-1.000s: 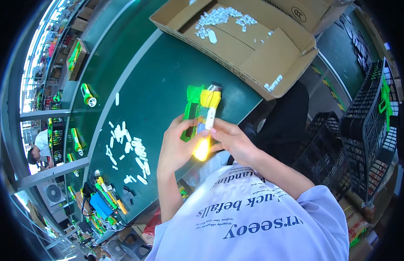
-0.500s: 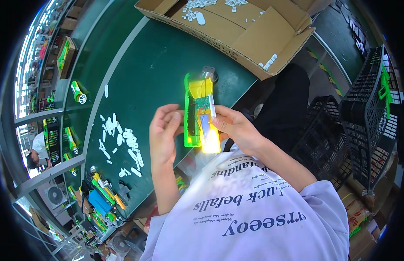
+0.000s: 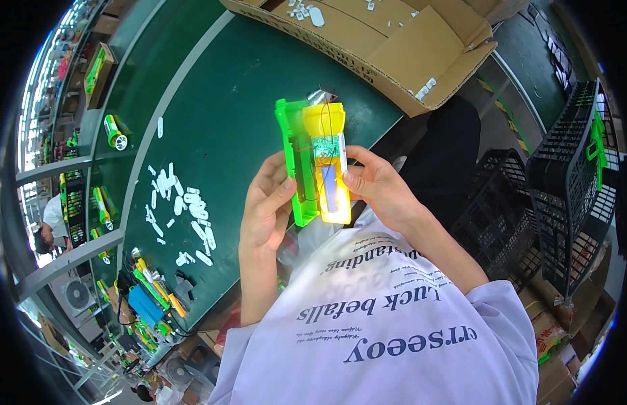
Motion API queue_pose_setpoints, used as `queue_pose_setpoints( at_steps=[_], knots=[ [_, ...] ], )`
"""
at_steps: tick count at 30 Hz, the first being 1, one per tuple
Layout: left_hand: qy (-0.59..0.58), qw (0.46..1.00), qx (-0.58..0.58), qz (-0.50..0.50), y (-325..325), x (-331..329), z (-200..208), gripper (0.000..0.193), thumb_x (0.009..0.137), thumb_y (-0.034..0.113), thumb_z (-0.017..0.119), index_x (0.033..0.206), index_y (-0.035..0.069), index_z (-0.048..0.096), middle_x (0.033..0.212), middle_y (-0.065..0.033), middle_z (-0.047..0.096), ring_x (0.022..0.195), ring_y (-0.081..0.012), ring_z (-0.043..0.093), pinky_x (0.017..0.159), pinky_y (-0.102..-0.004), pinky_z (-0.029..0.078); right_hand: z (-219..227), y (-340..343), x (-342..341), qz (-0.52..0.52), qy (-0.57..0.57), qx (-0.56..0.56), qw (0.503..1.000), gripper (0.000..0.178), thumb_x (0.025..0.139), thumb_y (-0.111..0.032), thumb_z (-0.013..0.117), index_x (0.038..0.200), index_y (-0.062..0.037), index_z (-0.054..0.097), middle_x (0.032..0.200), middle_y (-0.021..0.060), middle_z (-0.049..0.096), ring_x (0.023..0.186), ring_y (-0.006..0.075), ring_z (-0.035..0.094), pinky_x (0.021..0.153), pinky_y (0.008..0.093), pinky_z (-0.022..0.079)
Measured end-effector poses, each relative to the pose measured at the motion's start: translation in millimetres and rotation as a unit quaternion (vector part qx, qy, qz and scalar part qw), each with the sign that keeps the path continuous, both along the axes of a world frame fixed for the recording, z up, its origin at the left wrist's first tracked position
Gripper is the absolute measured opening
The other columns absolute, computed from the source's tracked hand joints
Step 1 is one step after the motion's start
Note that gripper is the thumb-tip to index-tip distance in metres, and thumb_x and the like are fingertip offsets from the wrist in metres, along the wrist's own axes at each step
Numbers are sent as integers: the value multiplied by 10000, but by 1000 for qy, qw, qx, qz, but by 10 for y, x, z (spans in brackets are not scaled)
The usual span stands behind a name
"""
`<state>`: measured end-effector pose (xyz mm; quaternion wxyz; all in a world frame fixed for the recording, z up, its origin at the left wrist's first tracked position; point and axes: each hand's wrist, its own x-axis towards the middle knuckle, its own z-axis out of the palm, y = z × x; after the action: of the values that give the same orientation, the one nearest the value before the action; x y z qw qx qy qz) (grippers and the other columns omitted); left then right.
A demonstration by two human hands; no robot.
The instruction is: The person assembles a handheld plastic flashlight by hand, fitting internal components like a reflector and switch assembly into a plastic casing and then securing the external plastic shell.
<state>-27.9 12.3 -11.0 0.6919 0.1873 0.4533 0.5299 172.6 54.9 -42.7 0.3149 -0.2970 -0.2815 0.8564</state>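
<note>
My left hand (image 3: 265,202) is closed on the left edge of a green flashlight housing half (image 3: 291,121), thumb across its side. Beside it, my right hand (image 3: 384,185) pinches the yellow flashlight housing half (image 3: 323,120) at its right edge, where a white strip runs. Inside the yellow half sit a small green circuit board (image 3: 328,147) and a bluish cylindrical cell (image 3: 330,189), with thin dark wires along them. The wires lead up to a silver lamp part (image 3: 320,96) at the top end. Both halves lie open side by side, their lower ends brightly lit.
Loose white plastic pieces (image 3: 198,212) lie on the green table (image 3: 225,88) to the left. A cardboard box (image 3: 408,50) with more white pieces stands at the far side. Tools (image 3: 155,290) crowd the near left; black crates (image 3: 563,182) stand at right.
The green half has tilted and come closer against the yellow one, with my left fingers now gripping its edge. Both halves have turned slightly in my hands; the view has shifted a little.
</note>
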Motion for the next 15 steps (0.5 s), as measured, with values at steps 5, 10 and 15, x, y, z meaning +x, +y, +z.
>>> queue_pose_setpoints(
  at_steps=[5, 10, 15],
  knots=[
    [-13, 998, 45, -44, -33, -7, 80, 567, 834, 91, 733, 1311, -63, 468, 1233, -146, 593, 1142, -217, 574, 993, -350, 446, -28, -23, 15, 2, 12, 1, 1000, 510, 915, -224, 674, 1342, -20, 483, 1138, 96, 671, 1003, 163, 649, 826, 309, 521],
    [32, 996, 29, -77, -87, 44, 172, 590, 815, 84, 752, 1313, -77, 481, 1254, -171, 588, 1171, -220, 557, 998, -353, 432, 40, 18, 39, -7, 8, 36, 999, 505, 871, -213, 721, 1298, -11, 541, 1128, 78, 665, 1003, 148, 631, 828, 301, 517],
    [105, 991, 67, -55, -66, 114, 215, 625, 804, 67, 761, 1336, -76, 466, 1227, -172, 601, 1118, -217, 593, 985, -341, 457, 77, 43, 63, 9, 9, 52, 999, 522, 842, -183, 747, 1286, 6, 550, 1119, 98, 661, 996, 168, 624, 848, 311, 516]
  ],
)
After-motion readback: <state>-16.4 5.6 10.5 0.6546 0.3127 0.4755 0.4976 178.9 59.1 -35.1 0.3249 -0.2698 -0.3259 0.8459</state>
